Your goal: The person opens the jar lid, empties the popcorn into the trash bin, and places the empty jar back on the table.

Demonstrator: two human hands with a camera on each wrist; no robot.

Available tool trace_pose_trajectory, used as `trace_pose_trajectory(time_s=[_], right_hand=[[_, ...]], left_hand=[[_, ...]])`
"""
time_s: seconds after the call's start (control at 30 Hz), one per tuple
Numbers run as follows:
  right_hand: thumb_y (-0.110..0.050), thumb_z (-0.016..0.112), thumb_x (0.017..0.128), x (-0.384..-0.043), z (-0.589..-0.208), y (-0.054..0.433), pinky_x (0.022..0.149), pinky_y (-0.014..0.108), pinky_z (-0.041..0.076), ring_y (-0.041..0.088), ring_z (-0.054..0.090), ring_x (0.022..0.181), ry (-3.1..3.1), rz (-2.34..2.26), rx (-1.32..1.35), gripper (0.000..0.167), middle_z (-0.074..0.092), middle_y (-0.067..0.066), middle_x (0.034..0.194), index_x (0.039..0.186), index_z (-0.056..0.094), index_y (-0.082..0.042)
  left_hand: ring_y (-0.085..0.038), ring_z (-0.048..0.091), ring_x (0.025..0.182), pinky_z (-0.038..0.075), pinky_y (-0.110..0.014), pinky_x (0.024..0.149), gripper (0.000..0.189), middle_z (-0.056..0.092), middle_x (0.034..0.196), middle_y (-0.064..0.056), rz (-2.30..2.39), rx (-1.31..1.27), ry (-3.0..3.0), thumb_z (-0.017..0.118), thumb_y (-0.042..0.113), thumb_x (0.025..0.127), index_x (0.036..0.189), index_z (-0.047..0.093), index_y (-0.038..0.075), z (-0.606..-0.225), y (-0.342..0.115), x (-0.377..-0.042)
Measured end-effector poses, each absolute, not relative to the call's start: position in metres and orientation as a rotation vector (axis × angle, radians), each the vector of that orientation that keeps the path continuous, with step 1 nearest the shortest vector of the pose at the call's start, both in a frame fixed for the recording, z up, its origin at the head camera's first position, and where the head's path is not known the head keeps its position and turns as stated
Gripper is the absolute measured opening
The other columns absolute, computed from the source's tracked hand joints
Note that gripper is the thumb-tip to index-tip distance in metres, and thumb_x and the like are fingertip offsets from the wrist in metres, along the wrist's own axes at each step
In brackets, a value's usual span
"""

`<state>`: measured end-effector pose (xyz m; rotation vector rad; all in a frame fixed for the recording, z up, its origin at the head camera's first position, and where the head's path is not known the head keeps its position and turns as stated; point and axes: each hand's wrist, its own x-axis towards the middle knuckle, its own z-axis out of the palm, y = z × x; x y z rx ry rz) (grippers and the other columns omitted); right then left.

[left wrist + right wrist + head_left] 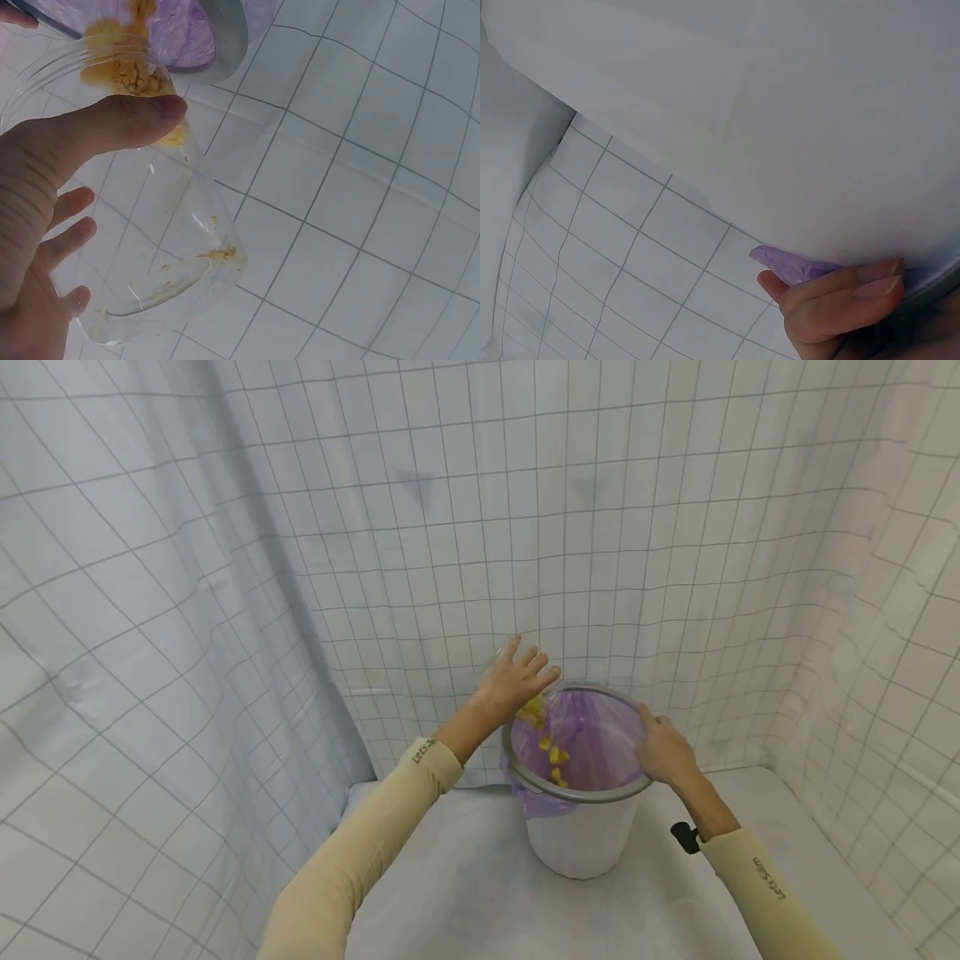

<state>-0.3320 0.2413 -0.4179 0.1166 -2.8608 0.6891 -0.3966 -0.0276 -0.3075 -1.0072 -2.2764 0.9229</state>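
My left hand [516,683] grips a clear jar [176,214], its thumb across the near side and its fingers round the far side. The jar is tipped, mouth toward a white trash bin [581,842] with a grey rim. Yellow-brown, lumpy food pieces [139,79] gather at its mouth, and several yellow pieces [555,753] are dropping into the bin. A few crumbs [220,253] cling near the jar's base. A purple bag [607,727] lines the bin and folds over the rim. My right hand [666,752] holds the bin's right rim, fingers curled [847,300] beneath it.
The bin stands on a white surface [465,893], close to a white sheet with a grid pattern [450,552] behind it. More of this sheeting hangs at the left and right sides. A black strap piece [685,837] sits at my right wrist.
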Motion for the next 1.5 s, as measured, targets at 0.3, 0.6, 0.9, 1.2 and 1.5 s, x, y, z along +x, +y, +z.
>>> trace_pose_trajectory(time_s=[0.3,0.6,0.9,1.2,1.5], right_hand=[[-0.007,0.040,0.093,-0.331,-0.418,0.242,0.082,0.064,0.056,0.053,0.063,0.101,-2.856,0.711,0.107,0.069,0.043,0.047,0.141,0.158,0.024,0.009],[-0.008,0.041,0.093,-0.332,-0.417,0.240,0.083,0.065,0.056,0.056,0.063,0.103,-2.856,0.713,0.088,0.068,0.044,0.046,0.140,0.158,0.026,0.007],[-0.008,0.043,0.093,-0.332,-0.417,0.239,0.080,0.062,0.057,0.052,0.064,0.099,-2.851,0.697,0.088,0.069,0.045,0.046,0.139,0.158,0.026,0.008],[-0.007,0.042,0.093,-0.333,-0.419,0.241,0.084,0.065,0.056,0.056,0.064,0.104,-2.843,0.692,0.090,0.069,0.045,0.046,0.140,0.158,0.027,0.008],[-0.007,0.043,0.092,-0.333,-0.420,0.242,0.078,0.063,0.057,0.050,0.065,0.093,-2.827,0.696,0.111,0.069,0.046,0.046,0.138,0.157,0.027,0.008]], left_hand=[[-0.024,0.041,0.147,0.025,-0.052,0.129,0.090,0.047,0.152,-0.001,0.933,-1.032,-2.204,0.089,0.043,0.079,0.150,0.036,0.027,-0.309,-0.028,-0.396],[-0.021,0.036,0.151,0.018,-0.051,0.132,0.081,0.041,0.157,0.002,1.063,-1.037,-1.985,0.084,0.030,0.087,0.151,0.034,0.030,-0.317,-0.023,-0.391],[-0.021,0.032,0.153,0.016,-0.052,0.132,0.091,0.038,0.158,0.001,1.207,-0.999,-1.855,0.083,0.043,0.085,0.155,0.028,0.031,-0.328,-0.013,-0.387],[-0.019,0.035,0.151,0.017,-0.051,0.132,0.084,0.041,0.155,0.004,1.188,-0.998,-1.824,0.082,0.037,0.088,0.153,0.030,0.033,-0.334,-0.013,-0.387],[-0.019,0.038,0.150,0.019,-0.051,0.131,0.081,0.044,0.155,0.003,0.996,-1.036,-1.957,0.084,0.030,0.086,0.151,0.036,0.032,-0.335,-0.019,-0.387]])
